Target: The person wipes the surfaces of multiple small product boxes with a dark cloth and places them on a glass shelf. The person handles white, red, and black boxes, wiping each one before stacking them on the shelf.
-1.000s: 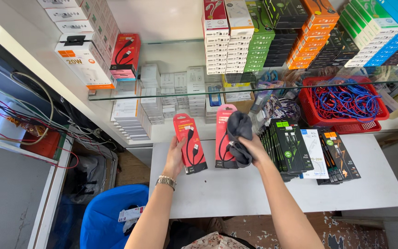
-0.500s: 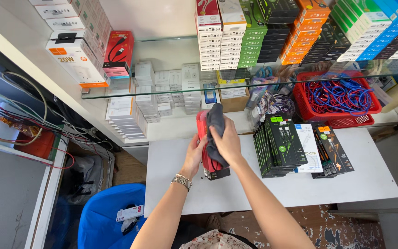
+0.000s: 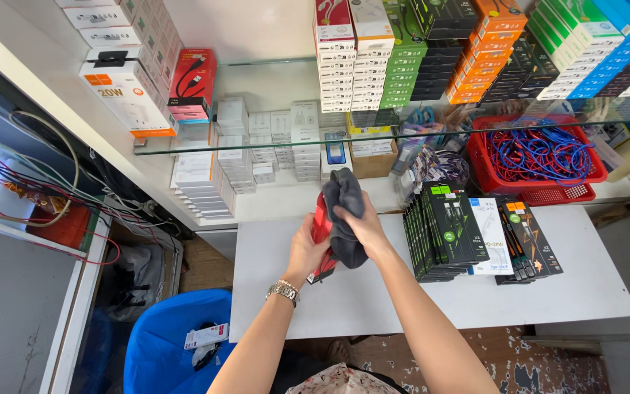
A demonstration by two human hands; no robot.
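Both hands meet above the back part of the white worktop (image 3: 373, 299), just in front of the lower shelf. The left hand (image 3: 306, 252), with a metal wristwatch (image 3: 284, 291) on its wrist, is closed around a red flat retail package (image 3: 320, 232), its fingers wrapped round the left edge while the pack stands nearly upright, tilted a little to the left. The right hand (image 3: 364, 225) is closed on a dark grey cloth (image 3: 345, 219), pressing it against the right face of the red pack. The cloth covers most of that face and bunches up above the fingers, with a fold hanging down below the palm. So the pack sits sandwiched between the two grips: the left holds it directly, the right touches it only through the cloth. Pack and cloth are both held clear of the worktop.

Just to the right of the hands, a row of black and green cable packs (image 3: 442, 230) stands on the worktop, with a white pack and darker orange-marked ones beside them. Behind those, a red plastic basket (image 3: 534, 157) holds blue and red cables. A glass shelf (image 3: 257, 142) above carries stacks of white, green, black, orange and blue boxes. Small white boxes are piled beneath it. Below the worktop's near left corner stands a blue bin (image 3: 162, 343), and loose wires trail along the left wall.
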